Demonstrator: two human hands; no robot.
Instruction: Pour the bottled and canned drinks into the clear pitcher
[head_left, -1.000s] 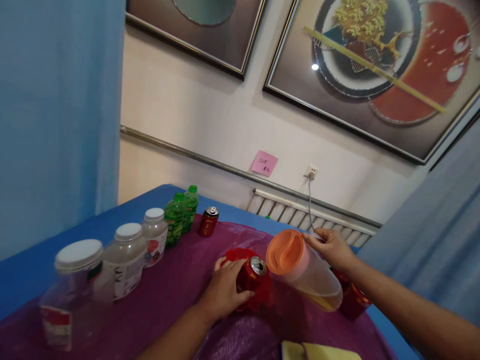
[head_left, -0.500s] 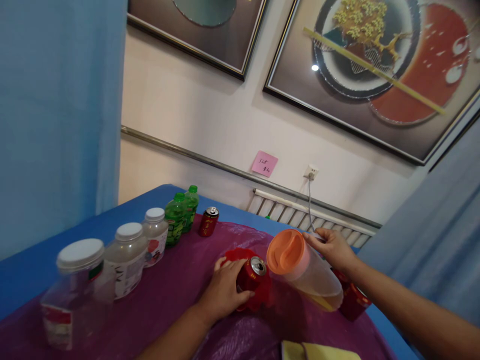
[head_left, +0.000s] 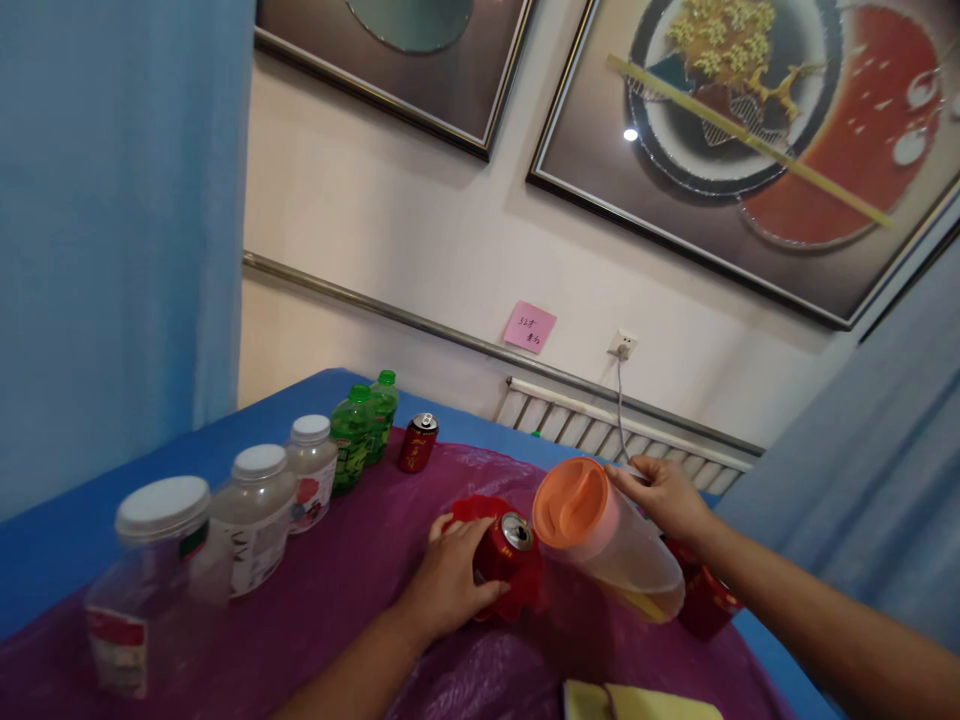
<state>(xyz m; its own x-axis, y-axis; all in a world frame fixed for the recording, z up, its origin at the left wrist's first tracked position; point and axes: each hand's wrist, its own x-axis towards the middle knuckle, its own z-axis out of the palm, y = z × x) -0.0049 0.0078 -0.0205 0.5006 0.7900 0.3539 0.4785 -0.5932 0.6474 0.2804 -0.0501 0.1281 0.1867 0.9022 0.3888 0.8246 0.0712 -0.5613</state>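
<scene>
Around a red drink can [head_left: 501,553] curls my left hand [head_left: 453,580], thumb at the near side and fingers behind. The can's opened top faces up, and it stands over a red scalloped dish [head_left: 529,592]. To its right, my right hand [head_left: 670,492] grips the handle of a clear plastic pitcher [head_left: 636,565]. The pitcher is tilted, its orange lid [head_left: 571,505] leaning toward the can, with a little yellowish liquid low inside. I cannot see any stream leaving the lid. Behind the pitcher and right forearm, more red cans [head_left: 709,603] are partly hidden.
On the left stand clear jars with white lids [head_left: 161,590], two green bottles [head_left: 352,440] and another red can [head_left: 418,443]. A folded yellow cloth [head_left: 645,702] lies at the near edge. Purple plastic sheeting [head_left: 337,620] covers the blue table [head_left: 300,400]. A radiator [head_left: 585,430] is behind.
</scene>
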